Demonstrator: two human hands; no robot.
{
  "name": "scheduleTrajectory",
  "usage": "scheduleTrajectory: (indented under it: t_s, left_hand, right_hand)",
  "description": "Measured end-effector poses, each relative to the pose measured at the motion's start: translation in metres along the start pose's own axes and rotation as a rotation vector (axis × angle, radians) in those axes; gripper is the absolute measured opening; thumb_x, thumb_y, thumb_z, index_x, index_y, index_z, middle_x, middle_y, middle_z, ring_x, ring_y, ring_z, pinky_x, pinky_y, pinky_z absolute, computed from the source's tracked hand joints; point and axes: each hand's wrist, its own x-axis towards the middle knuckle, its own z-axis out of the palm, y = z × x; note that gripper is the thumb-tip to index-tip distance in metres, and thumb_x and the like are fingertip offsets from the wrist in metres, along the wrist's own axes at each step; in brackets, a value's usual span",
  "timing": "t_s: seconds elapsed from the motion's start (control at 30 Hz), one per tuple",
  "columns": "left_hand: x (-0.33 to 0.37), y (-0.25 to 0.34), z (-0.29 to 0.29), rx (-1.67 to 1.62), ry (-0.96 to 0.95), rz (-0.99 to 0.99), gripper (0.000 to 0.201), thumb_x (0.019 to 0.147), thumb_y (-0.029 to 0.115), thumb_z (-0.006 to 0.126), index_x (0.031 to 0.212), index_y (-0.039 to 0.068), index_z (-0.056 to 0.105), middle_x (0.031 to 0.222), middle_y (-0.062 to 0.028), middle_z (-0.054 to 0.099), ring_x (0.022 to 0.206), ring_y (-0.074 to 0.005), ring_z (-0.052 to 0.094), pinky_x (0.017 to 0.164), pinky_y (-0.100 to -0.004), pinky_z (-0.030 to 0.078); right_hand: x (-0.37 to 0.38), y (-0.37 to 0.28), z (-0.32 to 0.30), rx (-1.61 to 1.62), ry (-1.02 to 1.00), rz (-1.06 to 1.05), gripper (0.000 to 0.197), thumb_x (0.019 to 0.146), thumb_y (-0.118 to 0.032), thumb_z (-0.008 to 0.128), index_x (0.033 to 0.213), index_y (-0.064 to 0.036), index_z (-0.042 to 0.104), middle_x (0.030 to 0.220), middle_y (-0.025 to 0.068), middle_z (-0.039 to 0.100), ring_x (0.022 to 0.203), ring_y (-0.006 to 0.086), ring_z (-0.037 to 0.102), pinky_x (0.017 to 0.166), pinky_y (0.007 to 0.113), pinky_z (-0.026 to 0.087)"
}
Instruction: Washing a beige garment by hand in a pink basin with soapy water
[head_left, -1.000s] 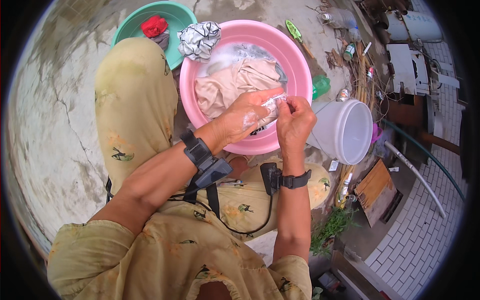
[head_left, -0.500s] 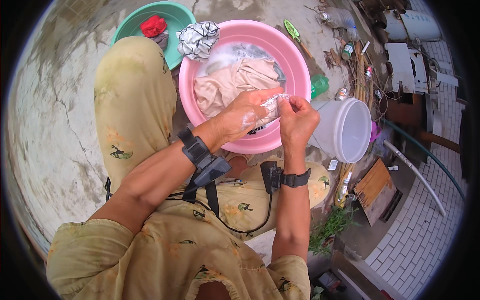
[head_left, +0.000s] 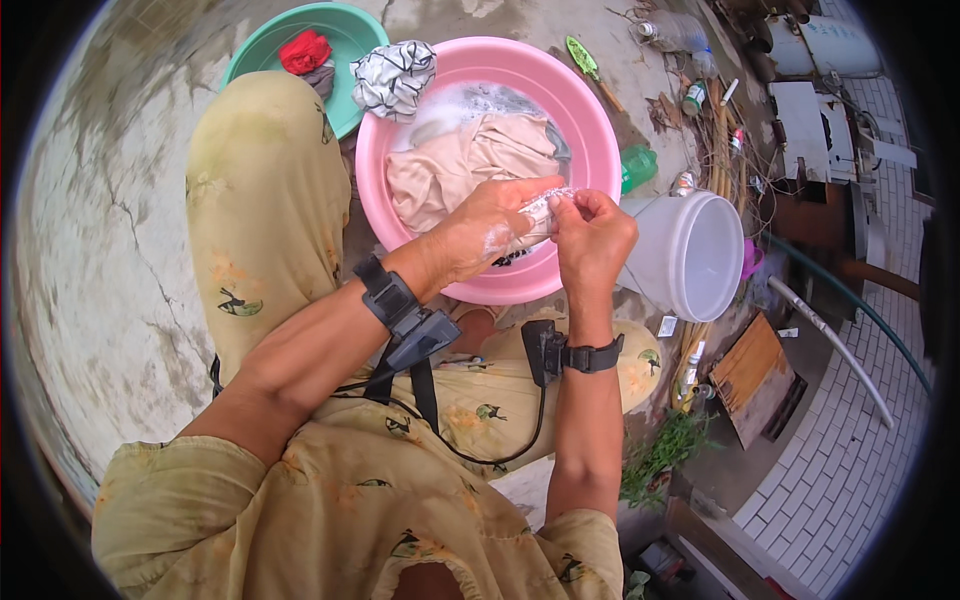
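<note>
A pink basin holds suds, water and a crumpled beige garment. Over its near right side, my left hand is closed round a bunched, pale, suds-covered part of cloth. The fingers of my right hand pinch the right end of that same bunch. Whether the bunch belongs to the beige garment is hard to make out, as my hands cover the join. Foam clings to the back of my left hand. A white cloth with dark lines hangs bunched over the basin's far left rim.
Behind my left knee stands a green basin with a red cloth inside. A white bucket lies tipped right of the pink basin, beside a green bottle. Sticks, bottles and a wooden board litter the right side.
The grip of both hands on the cloth stays nearly the same, with only slight finger movement. The whole view has shifted very slightly.
</note>
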Motion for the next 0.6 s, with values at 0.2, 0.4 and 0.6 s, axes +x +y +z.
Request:
scheduleTrajectory:
  t_s: [0.2,0.4,0.6]
  left_hand:
    - [0.000,-0.003,0.001,-0.124,0.012,0.004,0.061,0.081,-0.003,0.051,0.136,-0.010,0.026,0.126,-0.0152,0.047,0.111,-0.0157,0.051,0.096,-0.0262,0.041]
    - [0.001,-0.003,-0.003,-0.142,-0.008,0.007,0.062,0.080,-0.002,0.053,0.136,-0.010,0.027,0.125,-0.0152,0.047,0.111,-0.0169,0.052,0.095,-0.0262,0.042]
    - [-0.003,0.011,0.003,-0.086,-0.001,-0.036,0.062,0.080,-0.002,0.054,0.135,-0.011,0.028,0.124,-0.0151,0.048,0.110,-0.0158,0.052,0.094,-0.0259,0.042]
  right_hand:
    - [-0.003,-0.003,-0.001,0.127,-0.105,0.074,0.010,0.078,0.001,0.066,0.079,0.0095,0.061,0.064,0.0067,0.060,0.052,0.0090,0.054,0.046,0.023,0.046]
    - [-0.009,0.003,0.000,0.124,-0.092,0.081,0.011,0.072,0.000,0.068,0.079,0.0074,0.064,0.066,0.0125,0.063,0.058,0.0135,0.058,0.056,0.027,0.047]
    - [-0.010,-0.001,0.003,0.196,-0.130,0.080,0.011,0.072,-0.001,0.068,0.079,0.0067,0.064,0.067,0.0129,0.062,0.059,0.0149,0.058,0.056,0.028,0.046]
